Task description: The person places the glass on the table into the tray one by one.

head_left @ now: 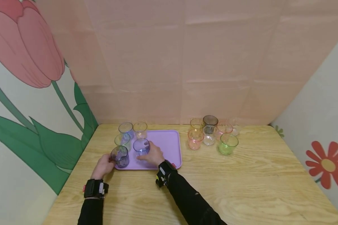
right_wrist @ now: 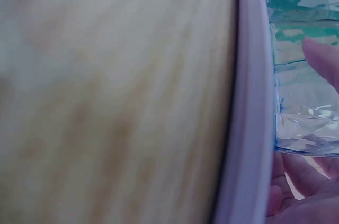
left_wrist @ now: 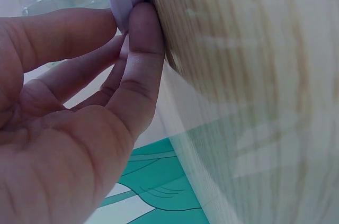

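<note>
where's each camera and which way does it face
Head: on the head, facing forward and down at table, tray and glasses; left hand, right hand and sleeves show.
Left wrist: on that wrist, facing the tray's edge; left hand shows.
Right wrist: on that wrist, facing the tray's edge and one glass; part of right hand shows.
Both wrist views share the tray.

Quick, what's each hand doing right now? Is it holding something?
Left hand: pinching the edge of the tray.
Right hand: holding a blue glass between thumb and fingers.
</note>
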Tool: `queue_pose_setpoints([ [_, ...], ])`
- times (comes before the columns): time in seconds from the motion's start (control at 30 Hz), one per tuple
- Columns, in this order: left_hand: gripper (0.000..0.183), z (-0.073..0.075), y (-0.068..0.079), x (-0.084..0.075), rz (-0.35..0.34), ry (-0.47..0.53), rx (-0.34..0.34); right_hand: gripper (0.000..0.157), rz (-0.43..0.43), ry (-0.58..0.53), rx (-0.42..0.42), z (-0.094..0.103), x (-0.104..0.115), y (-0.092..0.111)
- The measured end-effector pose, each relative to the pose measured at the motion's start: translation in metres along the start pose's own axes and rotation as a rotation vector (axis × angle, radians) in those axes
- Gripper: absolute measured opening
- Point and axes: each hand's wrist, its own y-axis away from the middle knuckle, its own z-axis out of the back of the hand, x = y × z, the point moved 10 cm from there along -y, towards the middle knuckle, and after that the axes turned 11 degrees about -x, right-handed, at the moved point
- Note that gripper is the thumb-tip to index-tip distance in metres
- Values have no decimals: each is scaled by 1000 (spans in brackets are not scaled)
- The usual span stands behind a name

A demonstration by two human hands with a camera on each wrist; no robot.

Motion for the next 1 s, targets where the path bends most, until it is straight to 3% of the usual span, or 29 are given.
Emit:
queue_pose_setpoints([
  [0.23,27,4,2,-3,-40,-5,-25,88,-27,42,-11,-3,5,-8],
  [0.53,27,2,2,-6,-38,8,-34,84,-38,-27,-94,-1,8,-19],
  [1.0,26,3,3,-3,-10,18,-25,90,-38,22,-68,-11,13,-27],
])
